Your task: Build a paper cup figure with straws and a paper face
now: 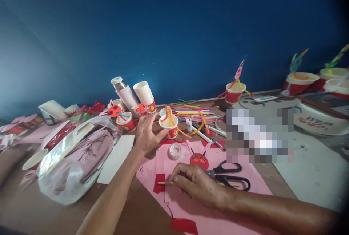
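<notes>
My left hand [147, 131] reaches forward with its fingers spread, the thumb touching a small red and white paper cup [169, 124] that has coloured strips hanging from its rim. My right hand [195, 184] rests on pink paper [218, 206] with its fingers pinched round a thin stick-like thing [164, 183] that points left. Just beyond that hand lie a red paper face cutout [199, 160] and black-handled scissors [229, 176]. A roll of clear tape [175, 150] sits between the two hands.
Behind the cup lie several coloured straws [191, 113], a stack of paper cups [144, 95] and a pink flask [125, 93]. A plastic bag with pink cloth [76, 158] fills the left. Decorated cups [234, 91] and bowls [300, 82] stand at the back right against a blue wall.
</notes>
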